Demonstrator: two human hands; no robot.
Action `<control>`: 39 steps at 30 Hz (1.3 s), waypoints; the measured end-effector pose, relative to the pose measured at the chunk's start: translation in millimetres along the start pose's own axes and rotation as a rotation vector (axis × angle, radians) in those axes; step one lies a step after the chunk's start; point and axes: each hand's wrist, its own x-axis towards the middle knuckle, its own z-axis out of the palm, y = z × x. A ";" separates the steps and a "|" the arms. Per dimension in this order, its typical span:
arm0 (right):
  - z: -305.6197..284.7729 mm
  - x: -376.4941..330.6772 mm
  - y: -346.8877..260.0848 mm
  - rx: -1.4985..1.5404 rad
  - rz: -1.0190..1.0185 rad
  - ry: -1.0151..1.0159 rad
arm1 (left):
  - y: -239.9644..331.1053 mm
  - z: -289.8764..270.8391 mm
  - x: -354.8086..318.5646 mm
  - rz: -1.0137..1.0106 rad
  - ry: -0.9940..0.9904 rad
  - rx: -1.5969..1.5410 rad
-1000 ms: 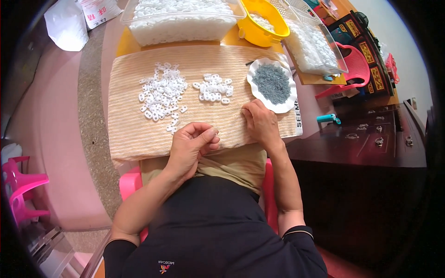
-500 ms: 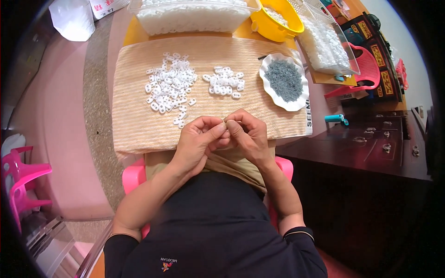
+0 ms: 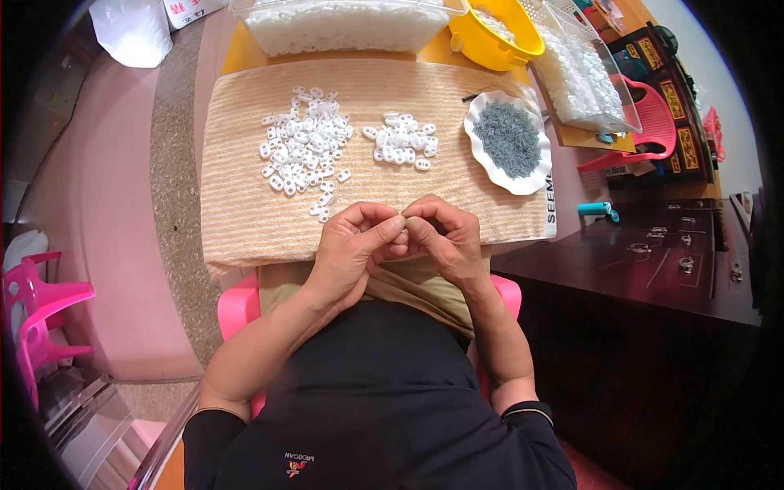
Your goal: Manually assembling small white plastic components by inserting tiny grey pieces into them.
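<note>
My left hand (image 3: 351,247) and my right hand (image 3: 449,243) meet at the table's near edge, over my lap. Thumbs and forefingers are pinched together tip to tip. Whatever they hold is mostly covered by the fingers and too small to name. Just beyond my left hand lies a big loose pile of small white two-holed plastic pieces (image 3: 304,145). A smaller cluster of similar white pieces (image 3: 402,142) sits in the middle of the striped cloth (image 3: 245,220). To the right, a white wavy-rimmed dish (image 3: 514,187) holds many tiny grey pieces (image 3: 506,139).
Along the far side stand a clear bin of white pieces (image 3: 343,31) and a yellow basket (image 3: 483,45). Another clear bin (image 3: 576,82) is at the far right. A dark cabinet (image 3: 629,269) borders the right side. Pink chair arms (image 3: 238,306) flank me.
The whole view has shifted slightly, with the table things a little further right. Both hands keep their fingertips together, with only a slight change in the fingers.
</note>
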 end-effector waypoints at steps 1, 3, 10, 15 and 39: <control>-0.8 0.3 1.7 -0.012 -0.026 -0.001 | -0.3 -0.2 0.1 -0.001 0.002 0.000; -1.7 -0.2 0.9 0.000 0.001 0.002 | -0.6 -0.3 0.0 0.002 0.005 0.003; -5.8 0.0 6.3 0.092 0.019 0.010 | -0.6 0.3 0.5 -0.004 0.028 0.021; -6.5 0.3 9.2 0.113 0.030 0.006 | 0.1 -0.1 0.8 -0.013 0.012 0.021; -1.8 -1.2 4.2 0.019 0.045 0.028 | -0.3 -0.5 0.6 -0.032 0.044 0.055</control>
